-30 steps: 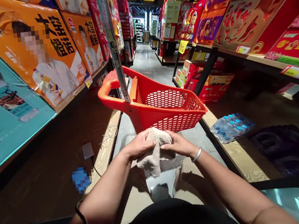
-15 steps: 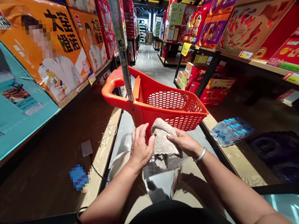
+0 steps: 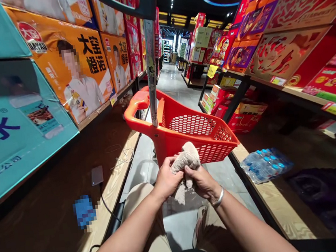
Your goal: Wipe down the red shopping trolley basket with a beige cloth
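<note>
Both hands grip a beige cloth [image 3: 190, 156] just in front of the red shopping basket cart [image 3: 184, 136]. My left hand [image 3: 168, 179] is closed on the cloth's left side, its thumb along the front. On the other side, my right hand [image 3: 201, 181] pinches the cloth with the thumb on top; a silvery bangle circles that wrist. The cloth is bunched, with its lower end hanging between the hands. Behind it rises the cart's perforated side wall. A scuffed metal pole [image 3: 151, 75] stands up from the cart's handle end.
Stacked orange drink cartons [image 3: 68, 64] and a turquoise carton [image 3: 18, 128] line the left shelf. A power bank [image 3: 97, 175] with a cable lies on the low left shelf, near a blue packet [image 3: 85, 210]. Bottled water [image 3: 266, 165] sits low right; red gift boxes [image 3: 249, 116] stand beyond.
My left hand was open beside the cloth and has now closed on it. The cloth has become more bunched. The view has tilted up, showing more of the pole's top.
</note>
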`<state>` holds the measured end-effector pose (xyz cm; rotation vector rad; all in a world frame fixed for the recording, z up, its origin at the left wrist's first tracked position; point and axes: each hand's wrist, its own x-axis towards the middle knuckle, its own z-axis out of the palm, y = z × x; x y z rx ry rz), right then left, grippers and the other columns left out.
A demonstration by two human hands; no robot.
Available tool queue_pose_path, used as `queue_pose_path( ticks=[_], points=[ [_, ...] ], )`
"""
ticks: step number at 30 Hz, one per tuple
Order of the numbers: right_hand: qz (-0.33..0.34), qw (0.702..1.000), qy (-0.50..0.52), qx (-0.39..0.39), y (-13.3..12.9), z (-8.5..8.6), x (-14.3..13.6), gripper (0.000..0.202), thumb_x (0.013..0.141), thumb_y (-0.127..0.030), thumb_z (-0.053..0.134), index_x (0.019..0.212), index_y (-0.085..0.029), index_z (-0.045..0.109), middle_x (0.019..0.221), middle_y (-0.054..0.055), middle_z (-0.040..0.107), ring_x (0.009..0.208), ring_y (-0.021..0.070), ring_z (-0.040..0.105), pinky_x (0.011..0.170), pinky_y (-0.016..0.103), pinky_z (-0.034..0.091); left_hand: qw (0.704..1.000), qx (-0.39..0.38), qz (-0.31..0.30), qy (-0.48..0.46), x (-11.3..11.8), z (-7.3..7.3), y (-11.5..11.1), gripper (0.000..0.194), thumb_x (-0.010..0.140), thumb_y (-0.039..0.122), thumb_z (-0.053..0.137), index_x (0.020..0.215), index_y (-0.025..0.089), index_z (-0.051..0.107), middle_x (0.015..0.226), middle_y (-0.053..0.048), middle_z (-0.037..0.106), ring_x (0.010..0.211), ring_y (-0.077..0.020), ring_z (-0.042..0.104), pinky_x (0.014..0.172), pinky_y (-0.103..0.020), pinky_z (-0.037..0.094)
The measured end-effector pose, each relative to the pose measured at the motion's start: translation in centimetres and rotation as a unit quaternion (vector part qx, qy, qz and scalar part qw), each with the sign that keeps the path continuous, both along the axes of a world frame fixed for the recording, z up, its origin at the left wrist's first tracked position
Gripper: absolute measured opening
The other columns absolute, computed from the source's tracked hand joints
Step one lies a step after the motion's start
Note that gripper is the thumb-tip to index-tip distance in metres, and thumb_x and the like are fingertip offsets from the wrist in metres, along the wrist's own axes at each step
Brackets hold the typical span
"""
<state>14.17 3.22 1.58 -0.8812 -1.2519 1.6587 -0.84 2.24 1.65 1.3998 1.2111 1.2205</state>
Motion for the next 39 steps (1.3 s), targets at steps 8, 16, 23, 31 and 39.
queue_pose_path(
  ticks=[8, 16, 23, 31, 39],
  points=[
    [-0.252, 0.887, -0.199, 0.331, 5.4, 6.5, 1.4, 0.064, 0.083, -0.031, 0.07, 0.143, -0.027, 0.051, 0.132, 0.006, 0.065, 0.115, 0.0233, 0.063, 0.101, 0.038, 0.052, 0.85, 0.347, 0.291, 0.269, -5.6, 4.5, 2.9, 0.062, 0.078, 0.032, 0.068, 0.134, 0.015, 0.046, 0.131, -0.019, 0.055, 0.126, -0.0345, 0.052, 0.112, -0.054, 0.04],
    [-0.195, 0.702, -0.51, 0.457, 8.5, 7.2, -2.6, 0.071, 0.081, -0.01, 0.058, 0.148, -0.032, 0.05, 0.144, 0.008, 0.055, 0.118, 0.0278, 0.055, 0.102, 0.043, 0.047, 0.805, 0.323, 0.23, 0.441, -9.3, 9.9, 7.1, 0.03, 0.093, 0.025, 0.051, 0.121, 0.024, 0.06, 0.124, -0.009, 0.068, 0.127, -0.0307, 0.053, 0.121, -0.06, 0.019],
    [-0.228, 0.71, -0.456, 0.485, 8.0, 4.6, -3.5, 0.056, 0.094, -0.024, 0.055, 0.149, -0.034, 0.048, 0.149, 0.006, 0.05, 0.128, 0.0279, 0.046, 0.108, 0.046, 0.039, 0.773, 0.315, 0.195, 0.515, -9.2, 9.8, 7.3, 0.021, 0.098, 0.035, 0.05, 0.097, 0.024, 0.068, 0.107, -0.006, 0.07, 0.115, -0.0295, 0.055, 0.121, -0.066, 0.013],
    [-0.2, 0.707, -0.39, 0.555, 8.8, 5.8, -4.9, 0.044, 0.094, -0.016, 0.055, 0.132, -0.035, 0.066, 0.14, 0.002, 0.059, 0.123, 0.0227, 0.051, 0.105, 0.04, 0.044, 0.748, 0.328, 0.204, 0.54, -8.9, 9.4, 7.1, 0.022, 0.098, 0.032, 0.048, 0.102, 0.022, 0.068, 0.108, -0.008, 0.068, 0.117, -0.031, 0.053, 0.122, -0.066, 0.011],
    [-0.243, 0.729, -0.432, 0.473, 8.8, 2.5, 4.2, 0.046, 0.085, -0.008, 0.052, 0.12, -0.03, 0.073, 0.131, 0.003, 0.065, 0.116, 0.0243, 0.055, 0.102, 0.044, 0.044, 0.74, 0.343, 0.193, 0.546, -9.3, 9.3, 7.3, 0.023, 0.095, 0.04, 0.056, 0.103, 0.021, 0.066, 0.105, -0.009, 0.068, 0.114, -0.0319, 0.053, 0.122, -0.064, 0.011]
  ],
)
